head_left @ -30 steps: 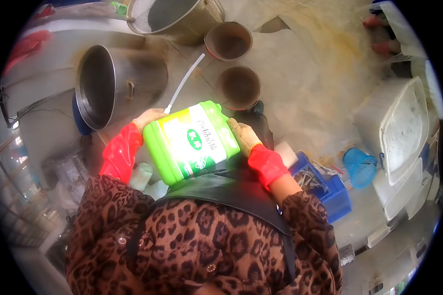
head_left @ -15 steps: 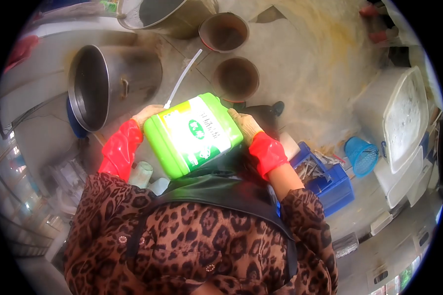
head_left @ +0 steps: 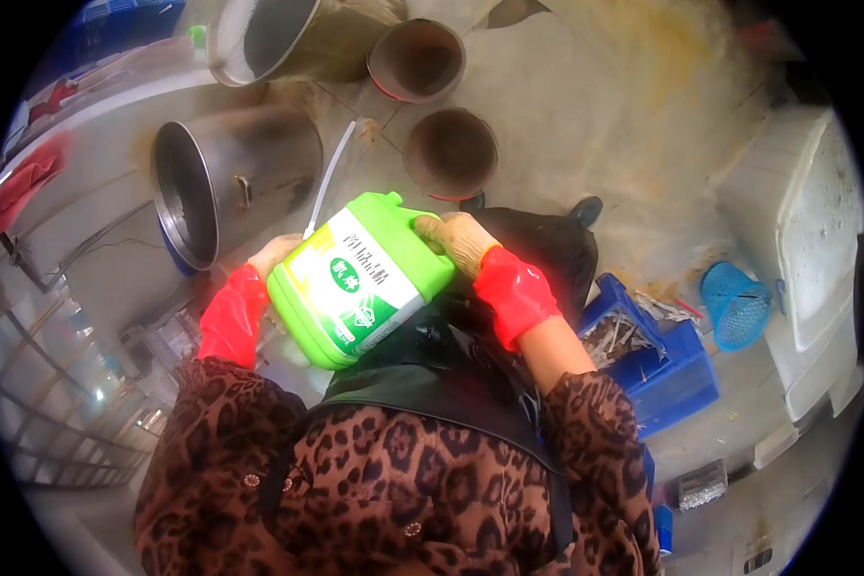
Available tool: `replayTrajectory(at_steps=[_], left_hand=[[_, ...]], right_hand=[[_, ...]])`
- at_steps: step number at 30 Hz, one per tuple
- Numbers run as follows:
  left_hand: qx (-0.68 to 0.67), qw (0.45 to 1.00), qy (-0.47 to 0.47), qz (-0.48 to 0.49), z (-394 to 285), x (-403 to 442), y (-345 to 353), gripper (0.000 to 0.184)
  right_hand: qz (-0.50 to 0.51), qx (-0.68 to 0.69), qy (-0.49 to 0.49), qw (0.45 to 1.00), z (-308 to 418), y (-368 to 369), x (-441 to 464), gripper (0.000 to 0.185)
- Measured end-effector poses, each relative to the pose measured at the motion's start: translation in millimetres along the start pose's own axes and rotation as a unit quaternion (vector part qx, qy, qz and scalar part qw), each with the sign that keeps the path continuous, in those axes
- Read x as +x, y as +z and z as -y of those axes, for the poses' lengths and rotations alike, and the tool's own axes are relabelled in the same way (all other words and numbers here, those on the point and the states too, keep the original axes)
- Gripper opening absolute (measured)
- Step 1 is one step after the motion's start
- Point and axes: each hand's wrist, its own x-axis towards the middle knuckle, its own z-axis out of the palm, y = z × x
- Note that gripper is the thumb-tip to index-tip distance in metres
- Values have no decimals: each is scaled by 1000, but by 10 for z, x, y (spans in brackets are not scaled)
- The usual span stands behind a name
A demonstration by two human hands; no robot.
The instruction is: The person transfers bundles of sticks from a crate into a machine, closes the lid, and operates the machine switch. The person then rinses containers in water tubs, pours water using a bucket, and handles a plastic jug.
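A bright green plastic jug [head_left: 360, 274] with a white, yellow and green label is held tilted in front of my dark apron [head_left: 422, 379]. My right hand [head_left: 463, 242], in a pale work glove with a red sleeve cuff, is wrapped round the jug's handle at its upper right. At the jug's left side is my left hand [head_left: 276, 253], gloved the same way, its fingers partly hidden behind the jug. A thin white plastic tube [head_left: 330, 179] sticks up from that hand. The jug's neck [head_left: 394, 198] points up and away from me.
Two brown buckets [head_left: 451, 154] stand ahead on the wet floor. On the left a large steel pot [head_left: 250, 182] lies on its side, with another steel vessel [head_left: 355, 38] beyond. A blue crate [head_left: 672, 374] with scraps, a blue mesh basket [head_left: 736, 305] and a white tub [head_left: 787, 211] are right.
The jug has moved slightly left and tilted more, its neck now visible. Both hands have stayed on their holds, and the tube has shifted left with the left hand. My view has turned a little.
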Motion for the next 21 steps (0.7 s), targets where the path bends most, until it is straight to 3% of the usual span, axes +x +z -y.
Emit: replayTrajectory(at_steps=[2,3,5,6,7,9,11,13,15,19,20,21], left_hand=[[21,998,-24,-56,0,60,136,27],[22,997,-31,-63,-1,45,113,27],[121,988,31,-93,41,114,167,26],[141,979,35,-144,-13,18,340,25],[141,978,37,-148,-8,-20,324,25],[135,970,60,-195,-10,62,317,28],[98,973,86,-189,-46,144,454,28],[171,961,134,-172,-137,234,775,24],[60,968,187,-154,-153,441,1116,19],[25,983,176,-38,-210,707,1914,20],[22,985,167,-18,-148,785,2087,20],[2,988,152,9,-76,867,2274,20]], right_hand=[[7,-224,-206,953,-328,-98,245,16],[12,-215,-204,955,-235,-64,235,16],[36,-355,-204,912,-142,-93,233,20],[54,-347,-162,922,86,-126,69,23],[-65,-109,64,990,383,-20,-157,23],[-158,-162,-85,970,453,98,-480,21],[-114,-153,-50,980,383,239,-669,25],[-138,-212,-105,962,268,169,-792,20],[-212,-280,-111,930,51,6,-803,16],[-379,-310,-59,870,-400,-743,-607,15],[-388,-294,28,873,-540,-972,-562,19],[-454,-314,39,833,-756,-1213,-454,14]])
